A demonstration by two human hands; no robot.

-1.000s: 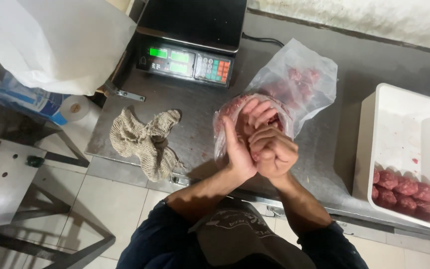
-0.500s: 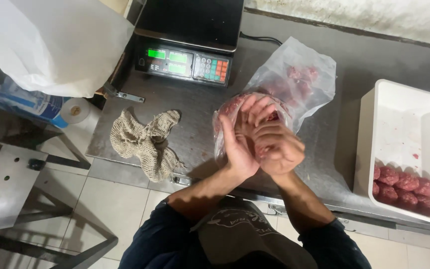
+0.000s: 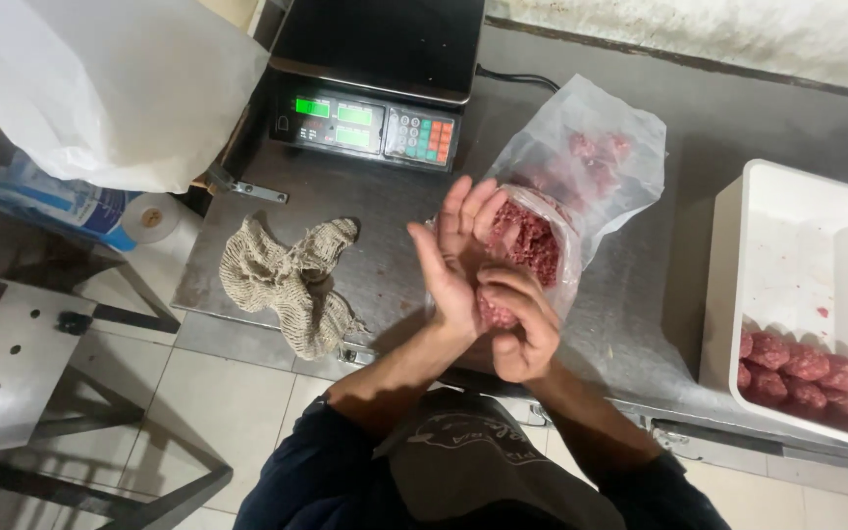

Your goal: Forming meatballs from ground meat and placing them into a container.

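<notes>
Two hands meet over the steel counter, and you have a lump of mince pressed between them. A second ago your left hand lay cupped close over the right; it has since opened upward, fingers straight and slightly fanned, so the lump now shows at the heel of that palm. That suggests the rolling stroke is at its open end and the ball is nearly shaped. Your right hand curls from the near side, fingers bent round the mince and touching it, thumb tucked under; the meat sits against the lower left palm, well below the left fingertips. Just beyond your hands lies the open clear bag with more mince inside, its mouth toward you. At far centre stands the scale. At right, a white tub holds finished meatballs in its near corner. A net cloth lies crumpled at left.
</notes>
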